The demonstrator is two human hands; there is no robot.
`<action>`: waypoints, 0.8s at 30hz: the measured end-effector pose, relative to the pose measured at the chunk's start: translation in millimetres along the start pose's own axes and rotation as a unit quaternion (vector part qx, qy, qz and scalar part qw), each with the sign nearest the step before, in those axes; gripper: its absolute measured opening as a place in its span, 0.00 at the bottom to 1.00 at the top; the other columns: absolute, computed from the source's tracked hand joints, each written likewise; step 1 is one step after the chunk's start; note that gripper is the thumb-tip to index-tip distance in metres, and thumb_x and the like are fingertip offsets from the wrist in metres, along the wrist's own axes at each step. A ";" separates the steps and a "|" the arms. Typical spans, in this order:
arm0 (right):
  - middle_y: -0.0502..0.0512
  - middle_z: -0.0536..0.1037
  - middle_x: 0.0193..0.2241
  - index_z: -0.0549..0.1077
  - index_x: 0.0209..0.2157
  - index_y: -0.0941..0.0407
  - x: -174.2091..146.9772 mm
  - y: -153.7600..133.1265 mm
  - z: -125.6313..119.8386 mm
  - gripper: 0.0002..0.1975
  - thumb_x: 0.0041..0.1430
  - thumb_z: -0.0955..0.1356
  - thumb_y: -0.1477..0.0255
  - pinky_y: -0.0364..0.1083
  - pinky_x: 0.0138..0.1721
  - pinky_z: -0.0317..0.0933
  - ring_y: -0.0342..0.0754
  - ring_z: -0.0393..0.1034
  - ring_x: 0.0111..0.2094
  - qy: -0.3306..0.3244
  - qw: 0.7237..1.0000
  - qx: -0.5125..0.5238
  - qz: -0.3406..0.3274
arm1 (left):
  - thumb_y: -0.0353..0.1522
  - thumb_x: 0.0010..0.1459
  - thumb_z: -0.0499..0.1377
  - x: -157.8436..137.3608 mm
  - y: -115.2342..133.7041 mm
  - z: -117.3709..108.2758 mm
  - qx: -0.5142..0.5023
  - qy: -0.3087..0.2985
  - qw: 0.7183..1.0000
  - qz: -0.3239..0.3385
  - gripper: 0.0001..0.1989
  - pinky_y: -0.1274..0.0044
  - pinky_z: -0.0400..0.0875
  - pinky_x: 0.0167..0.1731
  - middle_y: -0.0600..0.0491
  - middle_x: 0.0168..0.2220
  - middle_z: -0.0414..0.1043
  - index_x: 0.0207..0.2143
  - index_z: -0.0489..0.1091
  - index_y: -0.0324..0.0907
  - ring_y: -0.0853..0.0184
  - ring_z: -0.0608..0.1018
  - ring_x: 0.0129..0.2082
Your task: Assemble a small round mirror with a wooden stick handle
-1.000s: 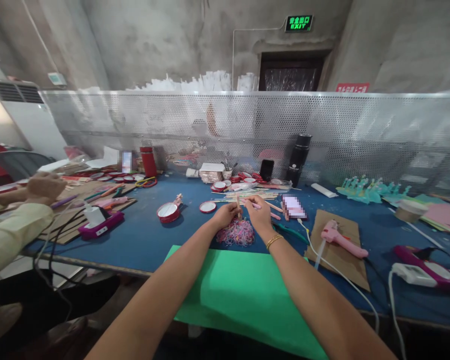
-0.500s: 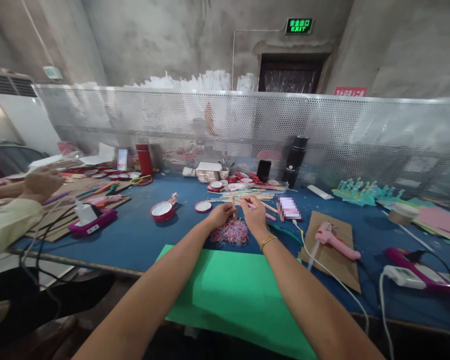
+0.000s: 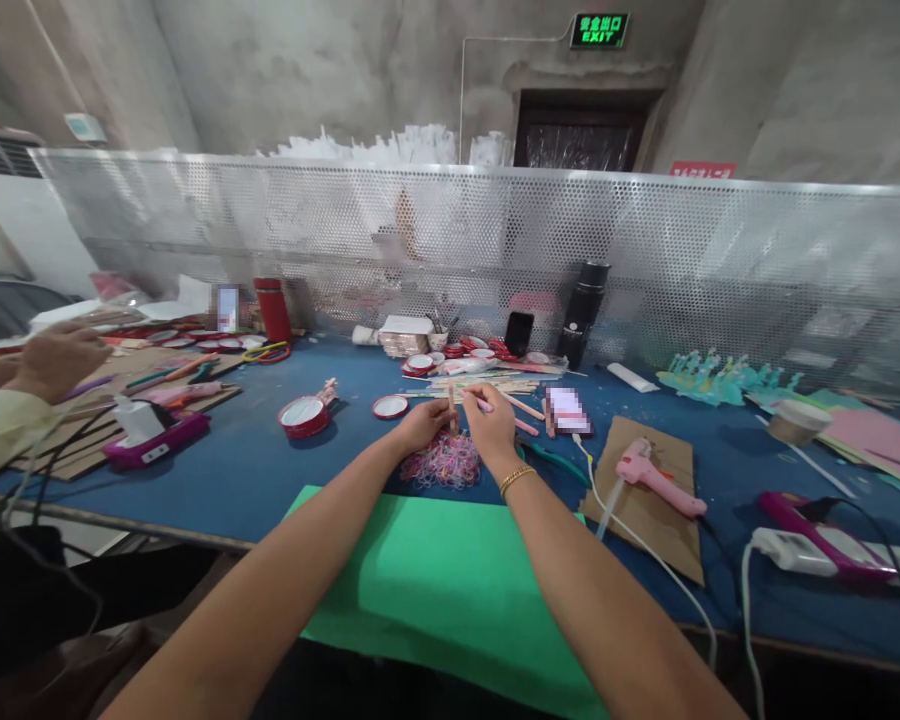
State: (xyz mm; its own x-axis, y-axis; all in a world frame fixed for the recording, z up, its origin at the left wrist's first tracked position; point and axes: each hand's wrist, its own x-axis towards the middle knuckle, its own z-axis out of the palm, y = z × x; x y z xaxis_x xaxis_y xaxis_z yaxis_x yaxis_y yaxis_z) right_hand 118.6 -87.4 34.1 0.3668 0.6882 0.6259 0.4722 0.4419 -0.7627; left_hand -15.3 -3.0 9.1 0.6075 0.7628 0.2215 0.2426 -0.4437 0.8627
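My left hand (image 3: 424, 426) is closed on a small flat wooden stick (image 3: 452, 403) that stands upright above its fingers. Close beside it, my right hand (image 3: 490, 422) has its fingers pinched round a slim pink pen-like tool (image 3: 483, 404), with the fingertips near the stick. Just below both hands lies a tangled heap of multicoloured thin bands (image 3: 444, 463) on the blue table. A green sheet (image 3: 435, 580) lies at the table's near edge under my forearms. Behind the hands are loose wooden sticks (image 3: 495, 384).
A pink glue gun (image 3: 656, 475) rests on cardboard (image 3: 675, 530) at right, its cable near a phone (image 3: 568, 411). Red-rimmed round tins (image 3: 304, 417) stand left. Purple power strips (image 3: 157, 442) lie both sides. A co-worker's hand (image 3: 60, 360) works far left.
The whole view has shifted, so things appear slightly further left and higher. Both hands keep their holds near the stick. The co-worker's hand has moved a little.
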 end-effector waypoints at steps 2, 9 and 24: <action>0.50 0.76 0.29 0.72 0.30 0.52 0.3 -0.1 0.7 0.10 0.55 0.61 0.66 0.44 0.38 0.60 0.47 0.68 0.33 -0.004 1.000 -0.003 -0.003 | 0.49 0.50 0.55 -1.4 2.4 0.0 0.004 0.005 1.000 0.000 0.22 0.76 0.66 0.37 0.53 0.29 0.70 0.30 0.68 0.37 0.68 0.69 0.30; 0.50 0.76 0.29 0.72 0.30 0.52 -0.6 -3.8 1.3 0.09 0.55 0.61 0.66 0.44 0.38 0.60 0.47 0.69 0.33 -0.008 1.000 -0.006 0.007 | 0.49 0.48 0.57 -2.6 6.0 -0.3 0.012 0.016 1.000 0.010 0.22 0.76 0.67 0.37 0.53 0.29 0.72 0.31 0.71 0.37 0.67 0.70 0.31; 0.50 0.76 0.30 0.71 0.30 0.52 -1.1 -6.6 1.5 0.10 0.57 0.61 0.65 0.44 0.37 0.59 0.47 0.69 0.33 -0.008 1.000 -0.006 -0.006 | 0.50 0.47 0.59 -5.2 15.5 -0.1 0.011 0.016 1.000 0.008 0.25 0.75 0.68 0.39 0.50 0.32 0.74 0.35 0.72 0.36 0.65 0.71 0.34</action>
State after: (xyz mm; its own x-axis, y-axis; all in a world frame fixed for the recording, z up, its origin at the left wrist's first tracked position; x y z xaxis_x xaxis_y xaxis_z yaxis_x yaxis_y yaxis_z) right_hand 113.8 -90.2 38.2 0.3490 0.6915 0.6325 0.4866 0.4431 -0.7529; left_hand -14.8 -13.8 21.4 0.5874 0.7696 0.2503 0.2489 -0.4661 0.8490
